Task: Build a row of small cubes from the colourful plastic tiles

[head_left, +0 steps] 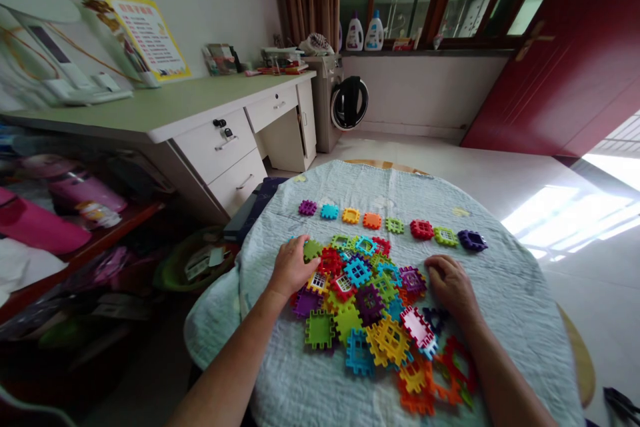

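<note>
Flanking the interlocking plastic tile pile [370, 289] on a pale blue tablecloth [515, 307] — left hand [294, 268] at its left edge, right hand [451, 285] at its right; can't tell if either grips a tile. Eight-tile row [373, 221] farther out. Beyond: washing machine [325, 103], porthole door [352, 101] open; red door [565, 80] far right.

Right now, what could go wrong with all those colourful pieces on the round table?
Pieces overlap in the pile, so tugging one might drag others along. The cloth underneath is wrinkled; if the right hand pulled it, the row of pieces beyond the pile could slide crooked.
</note>
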Available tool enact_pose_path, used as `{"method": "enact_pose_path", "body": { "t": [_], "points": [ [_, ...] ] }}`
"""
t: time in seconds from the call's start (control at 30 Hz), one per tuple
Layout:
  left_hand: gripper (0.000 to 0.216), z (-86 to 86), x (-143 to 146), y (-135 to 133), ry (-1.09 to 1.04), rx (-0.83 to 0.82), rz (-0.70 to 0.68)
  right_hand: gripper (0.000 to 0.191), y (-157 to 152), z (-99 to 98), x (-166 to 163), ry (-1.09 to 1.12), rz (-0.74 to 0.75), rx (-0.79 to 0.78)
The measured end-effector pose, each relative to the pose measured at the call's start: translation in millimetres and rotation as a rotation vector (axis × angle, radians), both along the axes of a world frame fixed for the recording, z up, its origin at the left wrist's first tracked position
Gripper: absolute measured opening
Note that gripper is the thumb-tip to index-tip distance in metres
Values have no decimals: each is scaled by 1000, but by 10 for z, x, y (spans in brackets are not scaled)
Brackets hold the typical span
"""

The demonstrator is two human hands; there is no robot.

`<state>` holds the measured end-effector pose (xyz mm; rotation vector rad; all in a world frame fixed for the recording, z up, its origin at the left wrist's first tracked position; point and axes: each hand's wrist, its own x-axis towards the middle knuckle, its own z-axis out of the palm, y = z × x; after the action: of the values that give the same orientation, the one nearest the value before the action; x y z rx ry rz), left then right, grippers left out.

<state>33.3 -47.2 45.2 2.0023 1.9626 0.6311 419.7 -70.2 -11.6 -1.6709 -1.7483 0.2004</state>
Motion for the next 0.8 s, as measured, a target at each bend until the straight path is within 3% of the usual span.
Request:
{"method": "enact_pose_path", "body": {
  "t": [0.3,0.53,0.63,0.8],
  "points": [
    [51,110,28,13,132,-109,-6,22,-3,14,-14,7,-5,3],
    [55,161,46,-15,23,23,-42,20,-17,58,-30,21,-1,-7],
    [56,268,144,-65,-108,75,-151,21,-33,70,-39,15,9,-21],
    [65,376,503,-190,-225,28,-515,23,-44,108,-42,2,11,-61]
  ]
}}
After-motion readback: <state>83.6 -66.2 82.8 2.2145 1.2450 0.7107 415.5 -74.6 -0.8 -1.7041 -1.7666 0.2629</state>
